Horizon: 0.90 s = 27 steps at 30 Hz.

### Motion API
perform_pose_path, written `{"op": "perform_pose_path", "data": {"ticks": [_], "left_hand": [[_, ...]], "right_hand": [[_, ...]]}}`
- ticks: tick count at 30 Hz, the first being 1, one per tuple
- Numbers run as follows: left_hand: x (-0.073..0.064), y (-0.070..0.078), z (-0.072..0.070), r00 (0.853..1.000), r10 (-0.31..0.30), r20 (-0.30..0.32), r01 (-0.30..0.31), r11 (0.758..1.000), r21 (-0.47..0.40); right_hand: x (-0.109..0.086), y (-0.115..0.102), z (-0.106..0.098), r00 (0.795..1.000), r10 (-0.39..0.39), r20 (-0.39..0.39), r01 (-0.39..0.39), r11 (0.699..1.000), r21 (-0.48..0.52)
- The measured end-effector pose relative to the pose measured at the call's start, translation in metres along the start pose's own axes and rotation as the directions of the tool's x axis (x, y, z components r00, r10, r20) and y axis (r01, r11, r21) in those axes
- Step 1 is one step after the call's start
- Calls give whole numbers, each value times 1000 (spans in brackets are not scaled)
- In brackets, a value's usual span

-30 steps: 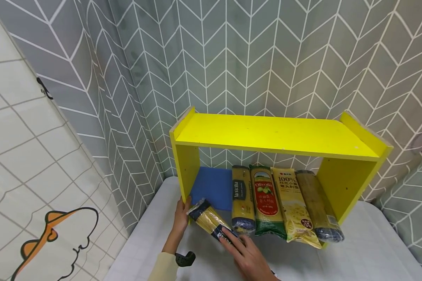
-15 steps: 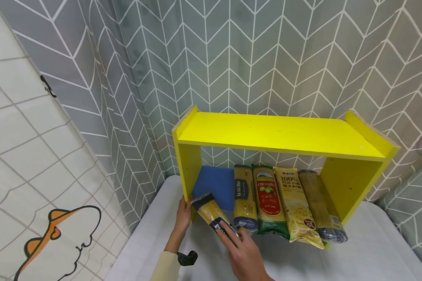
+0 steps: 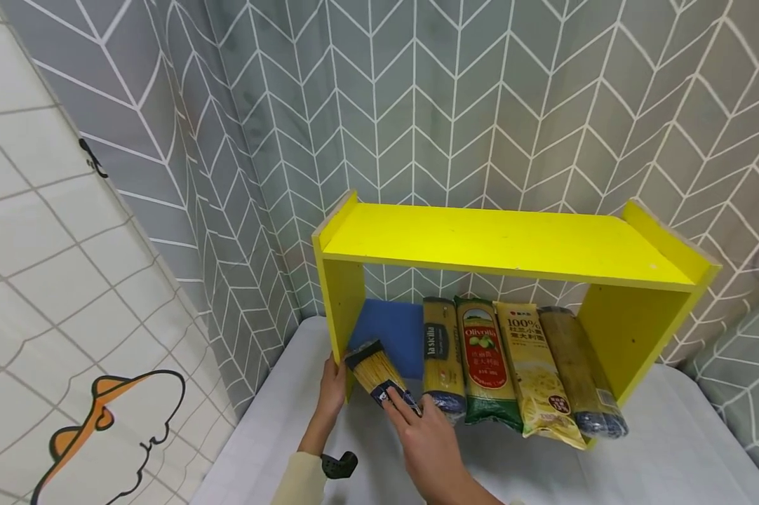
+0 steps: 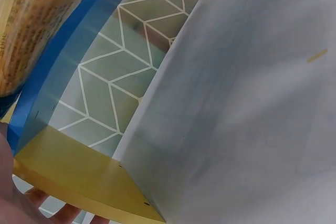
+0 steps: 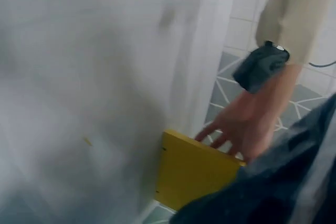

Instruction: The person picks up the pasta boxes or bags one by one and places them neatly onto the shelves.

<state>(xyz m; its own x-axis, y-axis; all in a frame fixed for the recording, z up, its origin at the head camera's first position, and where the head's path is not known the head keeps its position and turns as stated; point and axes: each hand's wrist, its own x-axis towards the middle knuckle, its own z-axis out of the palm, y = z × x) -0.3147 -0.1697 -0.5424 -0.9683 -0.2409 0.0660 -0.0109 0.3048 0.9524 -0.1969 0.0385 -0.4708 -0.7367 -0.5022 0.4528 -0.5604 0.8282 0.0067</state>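
My left hand [image 3: 332, 387] grips the front edge of the left side panel [image 3: 343, 298] of a yellow shelf unit [image 3: 506, 238]. In the left wrist view its thumb lies on the inner side and its fingers [image 4: 65, 214] on the outer side of that panel. My right hand [image 3: 431, 449] holds a clear-wrapped pack of spaghetti [image 3: 374, 366] with dark blue ends, fingers over its label. The pack slants, its far end at the shelf opening beside the left panel, over the blue board [image 3: 395, 335]. My right palm hides its near end.
Right of the held pack lie a la Sicilia pasta pack [image 3: 441, 379], a red-and-green Olivoilà pack [image 3: 484, 358], a yellow pasta pack [image 3: 540, 375] and a brown pack [image 3: 581, 372]. A white-covered table [image 3: 272, 400] bears the shelf; a patterned curtain [image 3: 430, 105] hangs behind.
My right hand has moved a little left and forward, taking the spaghetti pack farther toward the shelf's left compartment. My left hand keeps its grip on the panel.
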Motion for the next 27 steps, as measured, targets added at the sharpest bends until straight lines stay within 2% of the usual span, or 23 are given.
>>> {"op": "perform_pose_path", "data": {"ticks": [4,9,14,19,22,27], "left_hand": [[-1,0,0,1000,27,-8,-27,1000,-11],[-1,-2,1,999,38,7,-38,999,-38],[0,-3,0,1000,25,-1,-25,999,-28],[2,-3,-2,1000,23,-7,-23,1000,-13],[2,-3,-2,1000,18,-10,-19,1000,-23],[1,-2,-1,1000,8,-11,-9,1000,-24]], "right_hand": [[11,-2,0,1000,8,14,-8,999,-43],[25,1,4,998,65,-11,-65,992,-104],[40,1,5,993,114,-29,-117,989,-93],[53,2,5,985,169,14,-167,981,-95],[55,4,8,986,167,12,-164,980,-117],[52,10,17,988,147,-45,-152,975,-163]]}}
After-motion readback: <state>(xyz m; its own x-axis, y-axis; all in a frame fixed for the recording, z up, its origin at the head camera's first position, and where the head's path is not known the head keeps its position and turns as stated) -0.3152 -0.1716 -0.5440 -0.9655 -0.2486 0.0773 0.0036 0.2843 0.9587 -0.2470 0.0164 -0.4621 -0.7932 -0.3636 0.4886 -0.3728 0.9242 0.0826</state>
